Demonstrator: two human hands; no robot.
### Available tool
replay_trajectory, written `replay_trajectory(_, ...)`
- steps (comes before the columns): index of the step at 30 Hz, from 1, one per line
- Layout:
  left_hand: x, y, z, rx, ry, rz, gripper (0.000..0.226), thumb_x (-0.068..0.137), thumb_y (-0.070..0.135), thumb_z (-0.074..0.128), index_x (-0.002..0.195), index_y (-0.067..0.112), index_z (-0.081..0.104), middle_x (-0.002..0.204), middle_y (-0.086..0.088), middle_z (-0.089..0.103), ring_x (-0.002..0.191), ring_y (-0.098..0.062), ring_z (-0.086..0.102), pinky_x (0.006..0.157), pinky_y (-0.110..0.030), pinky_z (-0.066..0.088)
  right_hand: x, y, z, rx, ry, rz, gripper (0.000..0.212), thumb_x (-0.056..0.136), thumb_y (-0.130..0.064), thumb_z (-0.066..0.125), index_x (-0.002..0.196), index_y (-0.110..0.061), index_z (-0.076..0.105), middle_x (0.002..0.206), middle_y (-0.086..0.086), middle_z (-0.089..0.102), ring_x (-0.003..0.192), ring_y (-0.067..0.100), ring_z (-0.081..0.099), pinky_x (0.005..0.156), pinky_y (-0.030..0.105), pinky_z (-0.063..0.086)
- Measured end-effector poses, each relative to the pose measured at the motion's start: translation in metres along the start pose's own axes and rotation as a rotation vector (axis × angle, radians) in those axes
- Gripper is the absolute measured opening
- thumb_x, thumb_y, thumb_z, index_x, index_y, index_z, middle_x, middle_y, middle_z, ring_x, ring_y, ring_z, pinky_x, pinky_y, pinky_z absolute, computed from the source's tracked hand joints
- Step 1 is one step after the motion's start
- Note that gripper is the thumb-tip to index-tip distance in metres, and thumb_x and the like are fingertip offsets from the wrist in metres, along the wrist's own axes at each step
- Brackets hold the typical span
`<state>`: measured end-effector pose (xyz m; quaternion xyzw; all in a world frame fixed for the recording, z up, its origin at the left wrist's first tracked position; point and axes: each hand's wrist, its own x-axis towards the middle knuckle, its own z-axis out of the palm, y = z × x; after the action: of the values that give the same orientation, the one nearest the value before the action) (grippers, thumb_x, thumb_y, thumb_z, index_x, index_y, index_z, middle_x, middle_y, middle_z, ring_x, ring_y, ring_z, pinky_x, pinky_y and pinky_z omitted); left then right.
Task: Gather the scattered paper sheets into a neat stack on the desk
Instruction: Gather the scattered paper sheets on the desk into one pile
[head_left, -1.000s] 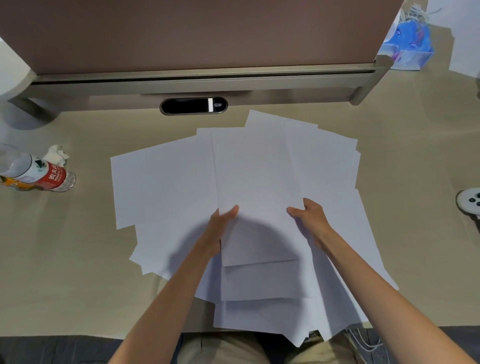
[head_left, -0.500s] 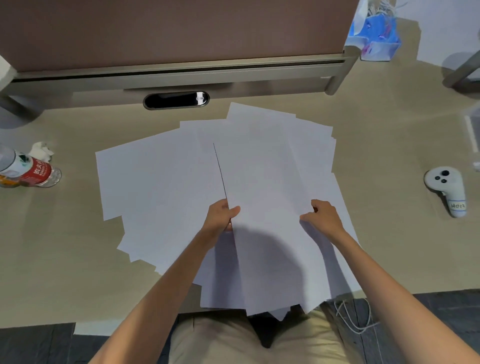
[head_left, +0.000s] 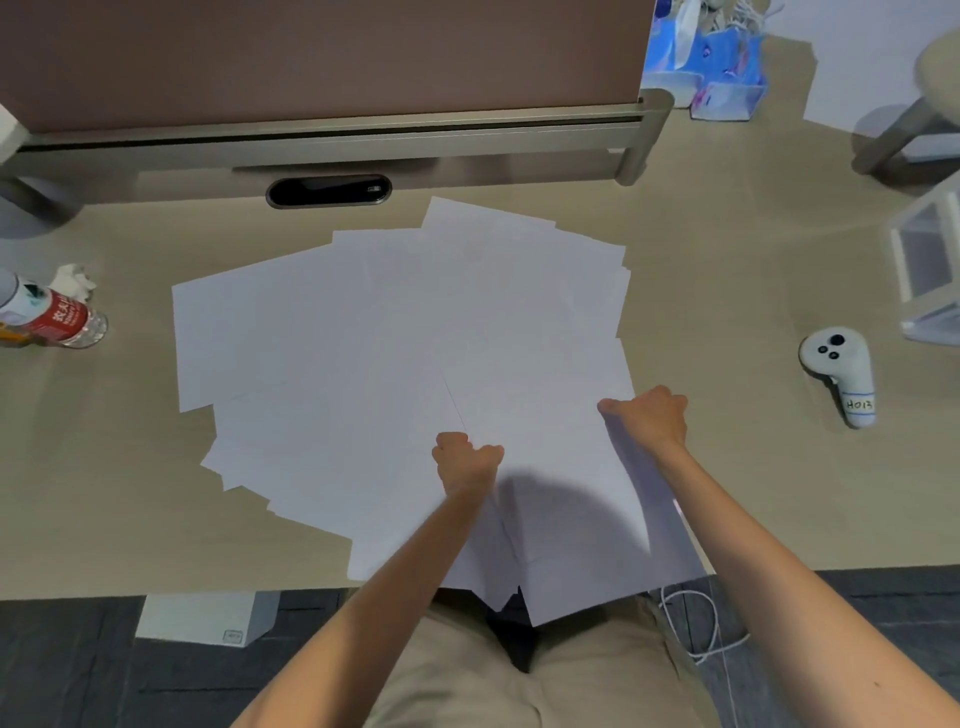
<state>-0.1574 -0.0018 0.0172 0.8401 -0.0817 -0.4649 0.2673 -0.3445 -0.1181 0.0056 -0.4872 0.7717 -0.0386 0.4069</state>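
At nine o'clock a bottle (head_left: 52, 319) lies on the bench (head_left: 727, 291); paper sheets (head_left: 337, 338) fan across the middle, overhanging at six; left hand (head_left: 465, 460), grip clamped on the paper sheets; right hand (head_left: 649, 418) clamped likewise; controller (head_left: 836, 369) at three.

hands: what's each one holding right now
Left hand: closed, gripping the left edge of the top paper sheet.
Right hand: closed, gripping its right edge.
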Motion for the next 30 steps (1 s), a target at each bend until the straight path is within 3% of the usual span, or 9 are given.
replay_trajectory(3, -0.01, 0.002, 0.005, -0.059, -0.04, -0.018, 0.029, 0.063, 0.011, 0.064, 0.082, 0.012, 0.042, 0.088, -0.009, 0.047, 0.079, -0.029, 0.05, 0.065, -0.029, 0.043, 0.011, -0.001, -0.007, 0.077, -0.082, 0.011, 0.047, 0.062, -0.044, 0.074, 0.076, -0.015, 0.04, 0.079, 0.001, 0.041, 0.067, 0.023, 0.046, 0.056, 0.029, 0.036)
replay_trajectory(6, -0.014, 0.001, 0.009, -0.082, -0.023, 0.015, 0.021, 0.059, 0.015, 0.059, 0.072, 0.008, 0.043, 0.072, -0.022, 0.042, 0.062, -0.032, 0.039, 0.059, -0.035, 0.031, 0.025, 0.004, -0.012, 0.084, -0.12, -0.015, 0.043, 0.072, -0.033, 0.077, 0.061, -0.012, 0.041, 0.064, 0.002, 0.043, 0.067, 0.025, 0.048, 0.06, 0.03, 0.035)
replay_trajectory(8, -0.012, -0.002, 0.015, -0.085, 0.002, 0.01, 0.041, 0.071, 0.016, 0.065, 0.1, -0.012, 0.059, 0.128, -0.022, 0.049, 0.088, -0.046, 0.063, 0.063, -0.034, 0.044, 0.032, 0.004, -0.017, 0.072, -0.18, -0.073, 0.036, 0.068, -0.035, 0.078, 0.07, -0.008, 0.054, 0.075, 0.005, 0.056, 0.081, 0.029, 0.058, 0.069, 0.03, 0.04)
replay_trajectory(10, -0.009, -0.004, 0.019, -0.093, 0.006, -0.026, 0.066, 0.075, 0.024, 0.068, 0.125, -0.016, 0.05, 0.122, -0.032, 0.056, 0.113, -0.042, 0.058, 0.088, -0.042, 0.052, 0.035, 0.007, -0.02, 0.0, -0.226, -0.157, 0.051, 0.068, -0.038, 0.075, 0.107, -0.007, 0.063, 0.11, 0.006, 0.062, 0.116, 0.032, 0.058, 0.087, 0.033, 0.045)
replay_trajectory(12, -0.015, 0.0, 0.021, -0.134, -0.035, -0.037, 0.052, 0.07, 0.029, 0.07, 0.1, -0.013, 0.061, 0.094, -0.032, 0.063, 0.09, -0.041, 0.065, 0.078, -0.038, 0.053, 0.034, 0.009, -0.021, 0.001, -0.258, -0.245, 0.062, 0.076, -0.03, 0.071, 0.13, -0.005, 0.055, 0.133, 0.007, 0.057, 0.128, 0.03, 0.051, 0.1, 0.037, 0.044)
replay_trajectory(18, -0.028, 0.001, 0.038, -0.309, -0.173, -0.062, 0.028, 0.085, 0.011, 0.072, 0.074, 0.015, 0.046, 0.067, 0.001, 0.05, 0.058, -0.014, 0.048, 0.058, -0.022, 0.044, 0.029, 0.023, -0.024, 0.186, -0.325, -0.359, 0.033, 0.09, -0.008, 0.059, 0.122, -0.004, 0.059, 0.123, 0.003, 0.061, 0.118, 0.025, 0.056, 0.097, 0.035, 0.042)
replay_trajectory(22, -0.033, 0.001, 0.042, -0.322, -0.168, 0.091, 0.047, 0.093, 0.008, 0.059, 0.138, 0.009, 0.044, 0.139, -0.006, 0.054, 0.118, -0.021, 0.056, 0.102, -0.031, 0.044, 0.032, 0.03, -0.024, 0.33, -0.311, -0.29, 0.015, 0.087, -0.007, 0.058, 0.075, -0.013, 0.062, 0.077, -0.007, 0.067, 0.074, 0.02, 0.059, 0.076, 0.038, 0.048)
replay_trajectory(25, -0.019, -0.005, 0.031, -0.219, -0.007, 0.254, 0.051, 0.093, -0.001, 0.05, 0.142, 0.01, 0.042, 0.138, -0.01, 0.055, 0.121, -0.024, 0.056, 0.109, -0.04, 0.042, 0.035, 0.029, -0.024, 0.322, -0.282, -0.258, 0.035, 0.089, -0.012, 0.058, 0.059, -0.013, 0.039, 0.055, -0.001, 0.036, 0.058, 0.019, 0.032, 0.063, 0.032, 0.028)
replay_trajectory(30, 0.014, -0.008, -0.019, -0.068, 0.089, 0.281, 0.053, 0.091, -0.007, 0.05, 0.142, 0.002, 0.04, 0.14, -0.016, 0.053, 0.125, -0.031, 0.053, 0.11, -0.046, 0.041, 0.039, 0.025, -0.019, 0.351, -0.199, -0.225, 0.021, 0.088, -0.007, 0.056, 0.068, -0.003, 0.052, 0.068, 0.009, 0.041, 0.066, 0.018, 0.036, 0.063, 0.03, 0.031)
